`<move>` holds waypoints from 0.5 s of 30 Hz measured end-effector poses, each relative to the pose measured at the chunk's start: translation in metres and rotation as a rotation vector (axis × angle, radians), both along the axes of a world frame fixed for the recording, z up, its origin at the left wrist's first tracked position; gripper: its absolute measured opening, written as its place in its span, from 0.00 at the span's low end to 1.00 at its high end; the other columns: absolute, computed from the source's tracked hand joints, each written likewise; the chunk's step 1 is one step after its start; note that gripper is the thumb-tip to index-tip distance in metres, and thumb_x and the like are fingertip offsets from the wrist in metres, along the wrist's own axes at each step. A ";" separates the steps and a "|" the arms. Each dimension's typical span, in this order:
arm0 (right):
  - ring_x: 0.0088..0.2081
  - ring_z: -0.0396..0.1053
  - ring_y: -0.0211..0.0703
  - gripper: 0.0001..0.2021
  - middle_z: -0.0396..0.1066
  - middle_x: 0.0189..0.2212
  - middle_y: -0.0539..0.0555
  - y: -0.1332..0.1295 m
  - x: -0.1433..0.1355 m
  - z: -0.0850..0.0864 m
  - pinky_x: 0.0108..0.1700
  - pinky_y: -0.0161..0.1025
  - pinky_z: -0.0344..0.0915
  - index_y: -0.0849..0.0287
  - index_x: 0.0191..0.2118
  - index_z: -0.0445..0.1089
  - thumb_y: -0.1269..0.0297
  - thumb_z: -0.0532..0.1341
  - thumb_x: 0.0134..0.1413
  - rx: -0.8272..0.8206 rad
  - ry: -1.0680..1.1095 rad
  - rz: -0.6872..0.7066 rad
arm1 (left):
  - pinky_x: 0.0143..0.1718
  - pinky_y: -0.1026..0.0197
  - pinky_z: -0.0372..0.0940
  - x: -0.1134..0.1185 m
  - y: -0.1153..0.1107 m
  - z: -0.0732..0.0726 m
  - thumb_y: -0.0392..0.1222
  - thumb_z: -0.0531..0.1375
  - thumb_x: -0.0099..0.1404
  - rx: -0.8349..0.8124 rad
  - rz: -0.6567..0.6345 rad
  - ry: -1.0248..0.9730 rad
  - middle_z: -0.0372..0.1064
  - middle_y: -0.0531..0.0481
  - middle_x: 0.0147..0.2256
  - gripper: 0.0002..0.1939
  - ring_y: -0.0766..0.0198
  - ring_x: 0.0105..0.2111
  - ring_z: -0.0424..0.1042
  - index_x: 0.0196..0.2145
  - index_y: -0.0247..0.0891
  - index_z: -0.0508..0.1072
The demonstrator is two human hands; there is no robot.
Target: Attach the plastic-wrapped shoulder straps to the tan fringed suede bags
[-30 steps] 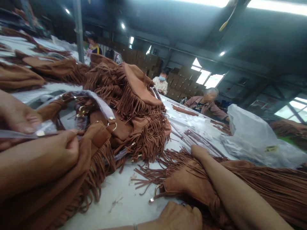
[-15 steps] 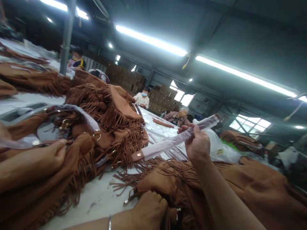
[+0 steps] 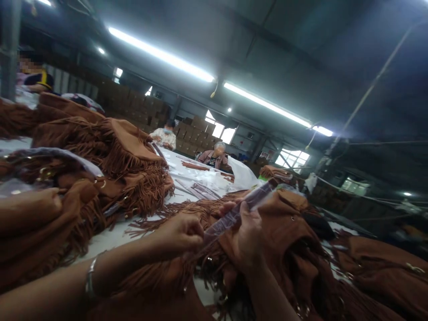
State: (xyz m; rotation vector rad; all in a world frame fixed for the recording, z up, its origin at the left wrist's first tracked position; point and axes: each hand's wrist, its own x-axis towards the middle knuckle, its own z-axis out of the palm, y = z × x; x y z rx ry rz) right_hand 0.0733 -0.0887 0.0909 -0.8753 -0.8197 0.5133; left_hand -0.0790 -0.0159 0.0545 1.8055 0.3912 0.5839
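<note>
My right hand (image 3: 248,229) is closed round a brown strap (image 3: 230,220) in clear plastic wrap, its thumb on top. The strap slants up to the right, above a brown fringed bag (image 3: 284,232). My left hand (image 3: 187,234), with a silver bracelet on the wrist, is closed at the strap's lower end, which its fingers partly hide. Metal rings and fittings show on the bag below. From the left edge comes another person's hand (image 3: 36,207), closed at another brown fringed bag (image 3: 72,223).
Fringed bags (image 3: 100,147) are piled at the left, one with a plastic-wrapped handle. More wrapped straps (image 3: 200,191) lie on the white table (image 3: 179,162). Another brown bag (image 3: 384,258) lies at the right. Several people sit farther back, near stacked cartons (image 3: 190,133).
My left hand has left the bag and come up to the strap's lower end. My right hand has lowered the strap over the bag. The view has turned right.
</note>
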 end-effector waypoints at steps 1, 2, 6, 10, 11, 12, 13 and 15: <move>0.28 0.73 0.40 0.13 0.74 0.25 0.48 -0.009 -0.001 -0.001 0.35 0.41 0.71 0.57 0.36 0.65 0.53 0.62 0.53 0.002 -0.014 0.005 | 0.24 0.66 0.59 0.000 -0.006 0.010 0.45 0.58 0.56 0.002 0.079 -0.083 0.65 0.52 0.22 0.12 0.69 0.22 0.64 0.27 0.31 0.67; 0.28 0.73 0.40 0.13 0.74 0.25 0.48 -0.018 -0.002 -0.001 0.35 0.40 0.71 0.58 0.35 0.66 0.53 0.62 0.52 -0.002 -0.037 0.006 | 0.24 0.67 0.58 0.000 -0.012 0.021 0.47 0.57 0.58 0.009 0.135 -0.178 0.64 0.53 0.21 0.14 0.71 0.21 0.61 0.26 0.31 0.67; 0.25 0.71 0.38 0.15 0.73 0.23 0.49 -0.046 -0.002 0.000 0.31 0.36 0.69 0.59 0.34 0.68 0.52 0.66 0.47 -0.046 -0.147 -0.015 | 0.34 0.66 0.61 0.007 -0.035 0.070 0.49 0.60 0.59 0.071 0.098 -0.427 0.68 0.47 0.37 0.19 0.68 0.33 0.66 0.41 0.30 0.70; 0.21 0.63 0.33 0.15 0.68 0.20 0.48 -0.072 0.000 0.005 0.22 0.30 0.60 0.61 0.29 0.70 0.51 0.64 0.50 -0.121 -0.403 -0.025 | 0.34 0.67 0.60 0.028 -0.061 0.101 0.55 0.58 0.61 -0.041 -0.219 -0.585 0.68 0.45 0.41 0.25 0.68 0.34 0.66 0.48 0.33 0.68; 0.20 0.60 0.32 0.16 0.66 0.19 0.48 -0.079 -0.001 0.007 0.20 0.29 0.57 0.61 0.29 0.69 0.51 0.63 0.50 -0.143 -0.466 -0.006 | 0.30 0.68 0.59 0.033 -0.068 0.104 0.57 0.57 0.61 -0.074 -0.275 -0.612 0.68 0.46 0.36 0.24 0.70 0.30 0.65 0.44 0.32 0.70; 0.19 0.58 0.31 0.16 0.63 0.18 0.47 -0.085 -0.003 0.009 0.19 0.29 0.55 0.60 0.29 0.69 0.50 0.63 0.50 -0.161 -0.496 0.031 | 0.27 0.69 0.56 0.039 -0.075 0.104 0.58 0.57 0.61 -0.108 -0.309 -0.633 0.67 0.48 0.32 0.24 0.72 0.26 0.62 0.40 0.31 0.72; 0.18 0.56 0.31 0.16 0.62 0.17 0.46 -0.091 -0.005 0.011 0.18 0.30 0.53 0.60 0.30 0.70 0.49 0.64 0.49 -0.184 -0.482 0.076 | 0.25 0.69 0.55 0.043 -0.083 0.103 0.59 0.57 0.61 -0.150 -0.329 -0.647 0.66 0.49 0.29 0.25 0.74 0.23 0.60 0.35 0.30 0.73; 0.18 0.57 0.32 0.18 0.61 0.17 0.46 -0.103 -0.010 0.013 0.18 0.30 0.54 0.58 0.34 0.70 0.48 0.66 0.46 -0.239 -0.399 0.143 | 0.25 0.68 0.56 0.051 -0.095 0.094 0.60 0.58 0.58 -0.263 -0.386 -0.654 0.66 0.49 0.26 0.25 0.74 0.22 0.60 0.28 0.29 0.73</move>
